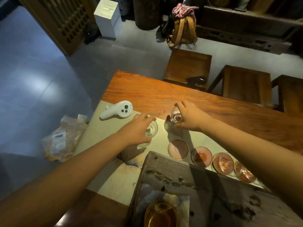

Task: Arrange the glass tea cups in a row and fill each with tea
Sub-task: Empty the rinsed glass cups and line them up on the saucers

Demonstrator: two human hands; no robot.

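- Far left on the pale mat lies a white controller (116, 109), close enough to the cups that a careless sweep of the wrist could knock it; I'd keep the move low and short.
- The left hand (137, 130) reaches forward from a long, nearly straight forearm, palm down, its fingers (148, 118) curled over the rim of an empty glass cup (151, 130) that stands upright on the mat. They look closed on the rim, though the hand hides the near side, so how firm the hold is I cannot tell.
- Best to take that cup by the rim edge, lift only slightly and carry it level toward the bare first coaster (178, 149).
- The right hand (191, 117) comes in from the other side, wrist bent inward, fingers wrapped round a second glass cup (176, 115) held tilted, mouth toward the wearer, just above the worktop (213, 108). It should be righted before it is set down.
- Right of the bare coaster, three more coasters run in a line along the tea tray (180, 174); they seem to carry glass cups (223, 163) already (glare makes this hard to confirm).
- The tea pitcher (161, 214) waits near the bottom edge, so filling is judged to come after placing.
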